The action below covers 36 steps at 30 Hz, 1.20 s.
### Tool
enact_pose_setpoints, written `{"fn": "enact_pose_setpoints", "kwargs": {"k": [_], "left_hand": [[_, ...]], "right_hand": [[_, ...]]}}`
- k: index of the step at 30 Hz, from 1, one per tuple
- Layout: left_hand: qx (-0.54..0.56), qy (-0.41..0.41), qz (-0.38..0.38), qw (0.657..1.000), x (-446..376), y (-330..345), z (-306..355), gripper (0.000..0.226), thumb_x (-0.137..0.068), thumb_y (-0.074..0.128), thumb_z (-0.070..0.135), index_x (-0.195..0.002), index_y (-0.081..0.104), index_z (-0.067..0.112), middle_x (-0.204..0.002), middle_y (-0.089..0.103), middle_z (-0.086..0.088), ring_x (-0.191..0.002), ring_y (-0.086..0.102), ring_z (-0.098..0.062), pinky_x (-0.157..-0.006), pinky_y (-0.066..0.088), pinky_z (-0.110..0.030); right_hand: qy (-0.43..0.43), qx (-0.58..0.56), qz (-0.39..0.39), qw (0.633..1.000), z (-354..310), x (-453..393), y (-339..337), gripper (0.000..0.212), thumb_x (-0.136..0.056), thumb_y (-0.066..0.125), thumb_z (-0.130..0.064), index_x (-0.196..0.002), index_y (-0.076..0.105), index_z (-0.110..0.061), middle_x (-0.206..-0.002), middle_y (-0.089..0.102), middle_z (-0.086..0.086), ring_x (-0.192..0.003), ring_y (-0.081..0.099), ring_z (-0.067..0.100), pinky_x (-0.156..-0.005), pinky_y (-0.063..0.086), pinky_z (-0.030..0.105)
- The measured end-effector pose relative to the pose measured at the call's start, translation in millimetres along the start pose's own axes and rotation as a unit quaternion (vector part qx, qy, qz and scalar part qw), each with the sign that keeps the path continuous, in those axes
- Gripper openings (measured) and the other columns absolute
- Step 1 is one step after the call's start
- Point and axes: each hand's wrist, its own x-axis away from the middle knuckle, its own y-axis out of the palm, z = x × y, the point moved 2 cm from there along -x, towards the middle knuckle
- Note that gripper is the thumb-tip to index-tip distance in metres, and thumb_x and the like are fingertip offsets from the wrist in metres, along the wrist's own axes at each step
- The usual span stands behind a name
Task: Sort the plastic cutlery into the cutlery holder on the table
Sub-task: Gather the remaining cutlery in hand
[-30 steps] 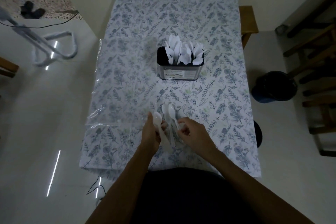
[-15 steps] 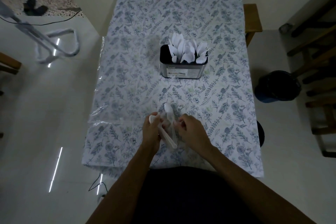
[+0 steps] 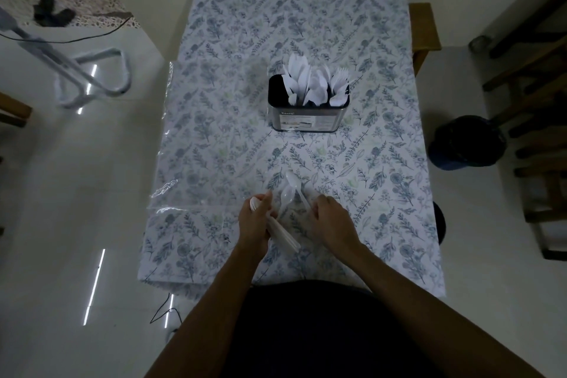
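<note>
Regripping spoons (image 3: 283, 232), left hand (image 3: 254, 225).

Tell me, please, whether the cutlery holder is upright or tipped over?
Upright: the cutlery holder stands on its base on the table, white cutlery sticking up.

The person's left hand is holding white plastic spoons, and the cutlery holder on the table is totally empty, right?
Not quite. The left hand does hold white plastic spoons, but the cutlery holder is not empty. The head view shows white plastic cutlery already standing in it, though its left end looks dark and unfilled.
</note>
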Motion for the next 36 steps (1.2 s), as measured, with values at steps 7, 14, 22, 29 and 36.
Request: {"fn": "enact_pose_setpoints", "kwargs": {"k": [7,14,22,29,36], "left_hand": [[-0.001,0.000,-0.010,1.000,-1.4,2.3,0.4,0.021,-0.094,0.074,0.026,-0.095,0.061,0.009,-0.070,0.056,-0.003,-0.061,0.057,-0.016,-0.056,0.051,-0.031],[0.023,0.022,-0.018,0.999,-1.8,5.0,8.2,0.033,-0.094,0.072,0.038,-0.106,0.062,0.010,-0.090,0.067,-0.009,-0.079,0.067,-0.019,-0.078,0.060,-0.040],[0.005,0.043,-0.036,0.998,4.8,0.3,12.6,0.016,-0.101,0.065,0.027,-0.100,0.064,0.011,-0.083,0.071,-0.001,-0.074,0.065,-0.019,-0.068,0.054,-0.037],[0.038,0.046,0.044,0.997,9.3,-23.7,24.5,0.023,-0.096,0.070,0.035,-0.101,0.062,0.014,-0.080,0.063,0.000,-0.068,0.060,-0.015,-0.060,0.053,-0.032],[0.037,0.052,0.054,0.997,16.6,-22.0,21.2,0.027,-0.094,0.072,0.038,-0.100,0.064,0.013,-0.083,0.061,-0.005,-0.066,0.061,-0.016,-0.060,0.054,-0.034]], "right_hand": [[0.001,0.015,-0.001,1.000,-3.6,-9.0,-0.5,0.023,-0.098,0.051,-0.021,-0.112,0.058,-0.004,-0.102,0.062,0.012,-0.088,0.061,0.025,-0.068,0.041,0.029],[-0.044,-0.224,-0.050,0.972,-24.7,21.2,-33.7,0.015,-0.098,0.062,-0.019,-0.097,0.076,-0.017,-0.072,0.069,-0.006,-0.056,0.062,0.006,-0.055,0.045,0.014],[0.046,-0.278,-0.110,0.953,-27.2,14.0,-34.4,0.036,-0.101,0.055,-0.040,-0.084,0.071,-0.012,-0.072,0.074,0.004,-0.061,0.073,0.021,-0.067,0.064,0.041],[-0.151,-0.007,-0.099,0.983,-58.2,-31.6,20.8,0.019,-0.100,0.052,-0.028,-0.112,0.058,-0.015,-0.086,0.069,0.010,-0.073,0.067,0.027,-0.056,0.042,0.028],[-0.091,-0.052,-0.081,0.991,-43.9,-10.3,-7.5,0.011,-0.092,0.058,-0.007,-0.099,0.065,-0.011,-0.086,0.063,0.005,-0.070,0.059,0.017,-0.059,0.045,0.027]]}}
